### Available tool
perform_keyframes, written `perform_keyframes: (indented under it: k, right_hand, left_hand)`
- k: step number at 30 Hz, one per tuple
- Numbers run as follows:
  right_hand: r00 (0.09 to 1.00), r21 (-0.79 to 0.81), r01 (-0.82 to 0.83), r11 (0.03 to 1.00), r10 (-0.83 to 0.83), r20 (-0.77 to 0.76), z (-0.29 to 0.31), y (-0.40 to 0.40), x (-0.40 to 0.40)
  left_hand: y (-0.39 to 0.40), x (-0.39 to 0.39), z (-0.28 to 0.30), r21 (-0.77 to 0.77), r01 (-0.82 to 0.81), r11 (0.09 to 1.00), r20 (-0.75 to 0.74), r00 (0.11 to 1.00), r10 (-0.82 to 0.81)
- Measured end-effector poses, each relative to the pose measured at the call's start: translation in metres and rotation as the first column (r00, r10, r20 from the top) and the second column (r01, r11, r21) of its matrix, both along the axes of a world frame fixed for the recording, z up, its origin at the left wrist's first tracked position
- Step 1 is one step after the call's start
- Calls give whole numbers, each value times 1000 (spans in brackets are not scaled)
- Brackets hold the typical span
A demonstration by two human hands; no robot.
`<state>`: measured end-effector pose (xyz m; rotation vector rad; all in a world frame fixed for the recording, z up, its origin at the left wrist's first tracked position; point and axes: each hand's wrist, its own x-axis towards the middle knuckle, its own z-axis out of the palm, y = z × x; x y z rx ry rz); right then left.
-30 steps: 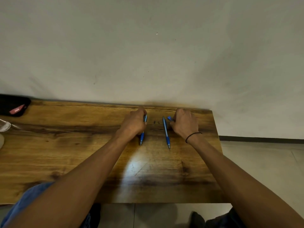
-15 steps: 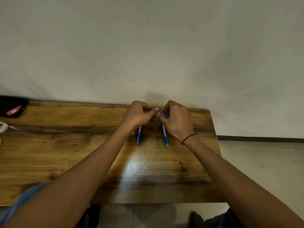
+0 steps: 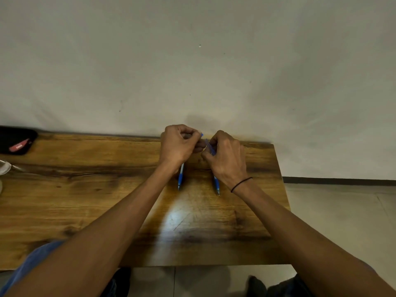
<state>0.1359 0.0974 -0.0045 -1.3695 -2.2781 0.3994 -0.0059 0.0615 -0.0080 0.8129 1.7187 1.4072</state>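
Observation:
Two blue pens lie on the wooden table (image 3: pixel 85 189), tips pointing toward me. The left pen (image 3: pixel 180 179) shows below my left wrist, and the right pen (image 3: pixel 216 185) below my right hand. Above them, near the table's far edge, my left hand (image 3: pixel 177 144) and my right hand (image 3: pixel 227 157) meet with curled fingers. Both pinch a thin blue piece (image 3: pixel 209 146) between their fingertips. Most of that piece is hidden by the fingers, so I cannot tell what it is.
A black pouch with a red label (image 3: pixel 17 142) lies at the far left by the wall. A pale object (image 3: pixel 4 168) is cut off by the left edge. The table ends at the right around (image 3: pixel 280 189), with tiled floor beyond.
Both hands rose from the table and came together. The right hand lifted a blue piece, and the left hand let go of the left pen and took the piece's other end.

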Motion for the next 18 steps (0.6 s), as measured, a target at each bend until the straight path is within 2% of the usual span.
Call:
perform_keyframes:
  k: [4, 6, 8, 10, 11, 13, 18]
  right_hand:
    - [998, -15, 16, 1000, -17, -58, 3, -2, 1]
    - [996, -15, 6, 1000, -8, -86, 5, -2, 0]
    - [991, -5, -29, 1000, 28, -128, 7, -3, -2]
    - [980, 8, -86, 996, 86, -177, 11, -6, -3]
    - [974, 15, -120, 993, 121, -191, 13, -7, -4]
    - [952, 29, -205, 978, 206, -225, 17, -6, -5]
    - [888, 14, -388, 922, 378, -261, 32, 3, -6]
  left_hand:
    - [2, -5, 2, 28, -17, 999, 91, 996, 14]
    - [3, -6, 2, 24, -64, 998, 284, 957, 54]
    - [3, -8, 5, 21, -119, 993, 587, 805, 84]
    - [1, -9, 7, 20, -168, 986, 791, 605, 87]
    - [1, -9, 8, 24, -193, 981, 843, 531, 84]
    - [1, -7, 11, 52, -237, 970, 897, 437, 59]
    - [-4, 5, 25, 131, -258, 957, 940, 340, -37]
